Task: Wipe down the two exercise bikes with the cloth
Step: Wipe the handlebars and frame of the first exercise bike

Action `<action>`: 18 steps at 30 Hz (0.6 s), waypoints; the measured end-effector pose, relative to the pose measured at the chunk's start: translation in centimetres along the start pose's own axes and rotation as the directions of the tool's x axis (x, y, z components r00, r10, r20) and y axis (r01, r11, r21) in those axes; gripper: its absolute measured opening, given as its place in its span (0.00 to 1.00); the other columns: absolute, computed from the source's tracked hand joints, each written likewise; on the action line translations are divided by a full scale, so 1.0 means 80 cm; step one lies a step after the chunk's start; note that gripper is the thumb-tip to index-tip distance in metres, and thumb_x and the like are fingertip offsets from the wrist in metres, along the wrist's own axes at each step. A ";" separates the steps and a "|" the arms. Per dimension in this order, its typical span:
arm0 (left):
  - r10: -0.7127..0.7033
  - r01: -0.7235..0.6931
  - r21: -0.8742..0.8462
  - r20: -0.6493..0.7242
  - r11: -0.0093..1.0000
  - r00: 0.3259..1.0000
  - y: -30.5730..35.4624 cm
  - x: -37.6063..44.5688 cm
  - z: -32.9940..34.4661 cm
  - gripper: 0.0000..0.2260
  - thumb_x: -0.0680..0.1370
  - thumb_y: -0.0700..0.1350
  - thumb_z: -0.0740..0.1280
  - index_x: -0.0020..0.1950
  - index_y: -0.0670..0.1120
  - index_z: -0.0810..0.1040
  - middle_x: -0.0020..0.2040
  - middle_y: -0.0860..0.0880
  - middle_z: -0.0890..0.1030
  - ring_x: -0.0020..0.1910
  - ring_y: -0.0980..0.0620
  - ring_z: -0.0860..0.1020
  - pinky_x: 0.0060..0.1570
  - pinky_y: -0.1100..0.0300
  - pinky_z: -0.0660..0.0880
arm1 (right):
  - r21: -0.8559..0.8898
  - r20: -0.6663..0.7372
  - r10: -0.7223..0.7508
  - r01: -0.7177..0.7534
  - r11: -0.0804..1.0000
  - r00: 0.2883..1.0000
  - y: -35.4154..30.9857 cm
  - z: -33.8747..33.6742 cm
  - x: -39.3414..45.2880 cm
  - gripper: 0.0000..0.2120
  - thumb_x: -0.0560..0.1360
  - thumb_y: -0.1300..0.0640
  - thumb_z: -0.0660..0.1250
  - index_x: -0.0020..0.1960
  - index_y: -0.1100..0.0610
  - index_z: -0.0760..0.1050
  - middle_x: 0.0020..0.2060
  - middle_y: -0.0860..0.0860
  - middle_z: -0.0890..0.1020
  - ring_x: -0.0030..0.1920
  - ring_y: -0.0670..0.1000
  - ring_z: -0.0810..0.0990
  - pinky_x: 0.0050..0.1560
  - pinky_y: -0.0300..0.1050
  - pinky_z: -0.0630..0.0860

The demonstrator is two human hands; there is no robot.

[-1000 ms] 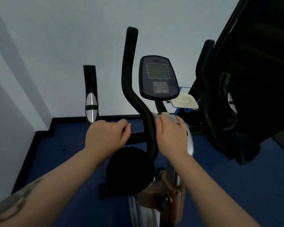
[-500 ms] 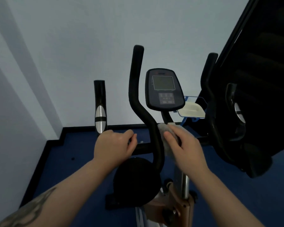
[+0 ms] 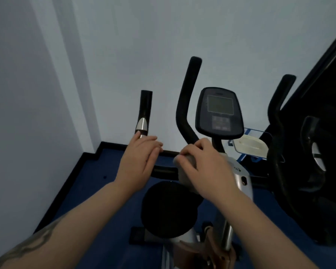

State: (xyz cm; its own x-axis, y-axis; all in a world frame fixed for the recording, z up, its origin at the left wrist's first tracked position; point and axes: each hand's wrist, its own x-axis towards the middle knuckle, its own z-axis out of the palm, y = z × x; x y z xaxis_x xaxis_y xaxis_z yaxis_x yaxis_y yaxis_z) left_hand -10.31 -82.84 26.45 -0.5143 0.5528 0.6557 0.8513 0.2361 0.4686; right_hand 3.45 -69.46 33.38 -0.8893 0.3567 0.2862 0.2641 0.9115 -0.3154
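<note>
The right hand [image 3: 208,167] is gripping a grey cloth [image 3: 184,171], fingers curled over its top and pressing it against the lower bend of the black curved handlebar [image 3: 186,105], where that bar is meeting the horizontal crossbar [image 3: 163,169]. The cloth is sitting under the palm, its free edge showing at 9 o'clock of the hand. The left hand [image 3: 138,162] is lying at 9 o'clock of the cloth, apart from it; its fingers are reaching forward nearly straight over the left end of the crossbar, at the foot of the short upright grip with the chrome sensor band [image 3: 143,124]. It is resting there, not clasping, and holding nothing.

At 12 o'clock of the right hand the console [image 3: 219,111] is standing on its stem, screen dark. At 6 o'clock the round black saddle [image 3: 169,208] is lying above the silver frame [image 3: 239,177]. At 3 o'clock a blue-rimmed tray with a pale insert [image 3: 250,145] is sitting beyond the second curved handlebar [image 3: 277,105]; further right, dark equipment [image 3: 318,152] is filling the edge, possibly the second bike.

Step in hand, by judgement: wiping the handlebar junction of the first exercise bike. The next move is likely calling for the cloth to be wrapped round the curved bar and drawn upward toward 12 o'clock, the left hand steadying the crossbar; the console, saddle and second machine are apparently remaining.
</note>
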 end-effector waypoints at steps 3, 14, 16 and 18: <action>0.013 -0.013 0.005 0.012 1.000 1.000 -0.003 -0.014 0.001 0.14 0.83 0.43 0.55 0.53 0.41 0.80 0.62 0.46 0.79 0.71 0.51 0.68 0.75 0.54 0.55 | -0.102 0.059 -0.056 0.062 0.993 0.997 -0.003 -0.003 0.000 0.13 0.80 0.44 0.60 0.59 0.47 0.75 0.52 0.47 0.70 0.42 0.47 0.73 0.39 0.41 0.67; -0.062 0.062 -0.047 0.000 0.997 0.998 -0.018 -0.024 0.007 0.19 0.83 0.46 0.53 0.70 0.40 0.71 0.75 0.44 0.66 0.78 0.48 0.57 0.75 0.52 0.57 | 0.190 0.159 0.084 -0.114 0.975 0.984 -0.020 0.019 0.014 0.14 0.81 0.46 0.61 0.63 0.48 0.76 0.54 0.45 0.72 0.52 0.45 0.75 0.50 0.39 0.68; -0.004 0.004 0.005 0.063 1.000 0.998 -0.030 -0.020 -0.004 0.20 0.83 0.49 0.53 0.70 0.41 0.71 0.75 0.47 0.66 0.78 0.50 0.57 0.75 0.52 0.57 | 0.112 0.127 0.127 -0.141 0.984 0.984 -0.025 0.023 0.010 0.15 0.81 0.46 0.59 0.65 0.49 0.75 0.56 0.46 0.71 0.52 0.48 0.77 0.49 0.40 0.68; 0.065 -0.069 0.026 0.135 0.997 0.989 -0.043 -0.011 -0.016 0.20 0.84 0.51 0.52 0.70 0.43 0.72 0.75 0.48 0.66 0.78 0.50 0.57 0.75 0.50 0.57 | 0.051 0.141 0.191 -0.200 0.979 0.972 -0.042 0.031 0.013 0.16 0.82 0.46 0.57 0.65 0.50 0.75 0.58 0.48 0.71 0.53 0.50 0.77 0.49 0.42 0.67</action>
State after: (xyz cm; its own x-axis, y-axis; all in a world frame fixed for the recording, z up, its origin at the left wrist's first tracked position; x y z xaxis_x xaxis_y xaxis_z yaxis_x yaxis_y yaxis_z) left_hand -12.95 -85.14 24.99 -0.4388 0.6701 0.5986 0.8872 0.2176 0.4068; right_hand 0.66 -72.68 32.48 -0.8661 0.4916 0.0907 0.4167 0.8102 -0.4122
